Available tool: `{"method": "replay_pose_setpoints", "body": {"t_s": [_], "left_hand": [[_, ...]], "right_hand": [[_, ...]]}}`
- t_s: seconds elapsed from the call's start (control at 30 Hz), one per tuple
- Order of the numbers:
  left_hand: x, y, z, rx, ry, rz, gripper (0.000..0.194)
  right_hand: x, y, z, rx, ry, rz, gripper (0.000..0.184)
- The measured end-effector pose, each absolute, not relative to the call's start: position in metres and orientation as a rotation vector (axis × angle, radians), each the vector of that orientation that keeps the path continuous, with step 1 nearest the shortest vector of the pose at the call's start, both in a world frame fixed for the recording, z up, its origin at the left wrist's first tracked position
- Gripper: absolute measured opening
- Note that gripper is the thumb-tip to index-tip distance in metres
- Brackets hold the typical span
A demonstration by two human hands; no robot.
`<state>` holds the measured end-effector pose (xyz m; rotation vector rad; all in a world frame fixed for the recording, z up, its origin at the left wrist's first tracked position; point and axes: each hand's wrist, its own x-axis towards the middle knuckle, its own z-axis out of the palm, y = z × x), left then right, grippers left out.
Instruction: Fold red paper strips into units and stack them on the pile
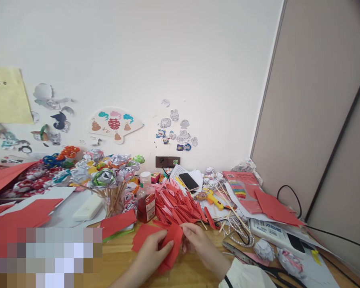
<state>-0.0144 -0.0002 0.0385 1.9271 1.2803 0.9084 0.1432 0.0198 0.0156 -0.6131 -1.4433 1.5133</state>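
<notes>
Red paper (pixel 174 245), with a fold showing, is between my hands just above the wooden table. My left hand (pixel 155 252) grips it from the left, thumb pressed on top. At its right edge, my right hand (pixel 201 247) has thumb and fingertips closed on the upper corner. More red paper (pixel 142 236) lies under and beside my left hand. Right behind my hands is a heap of folded red paper strips (pixel 178 204). A bottle of red liquid (pixel 145 202) with a white cap stands at the heap's left.
Rolled-paper flowers on sticks (pixel 108 180) fill a cup at the left. Scissors (pixel 258 264), a bead string (pixel 241 234) and crumpled paper balls (pixel 264 250) lie to the right. A yellow glue gun (pixel 214 199) and a phone (pixel 189 181) are farther back.
</notes>
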Motion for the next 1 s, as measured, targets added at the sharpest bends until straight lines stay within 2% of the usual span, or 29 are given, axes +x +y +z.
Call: {"method": "replay_pose_setpoints", "body": {"t_s": [0.5,0.83,1.0], "left_hand": [[-0.0102,-0.0034,0.0362,1.984,1.29,0.868,0.016],[-0.0139,0.0001,0.0421,1.782,1.268,0.956,0.017],[-0.014,0.0011,0.0398,1.796,1.229,0.951,0.017]], "right_hand": [[0.1399,0.0251,0.0087,-0.826,-1.564,1.378,0.038],[0.1404,0.0206,0.0108,-0.607,-1.327,1.609,0.038],[0.1408,0.0174,0.0166,-0.568,-1.392,1.645,0.036]]}}
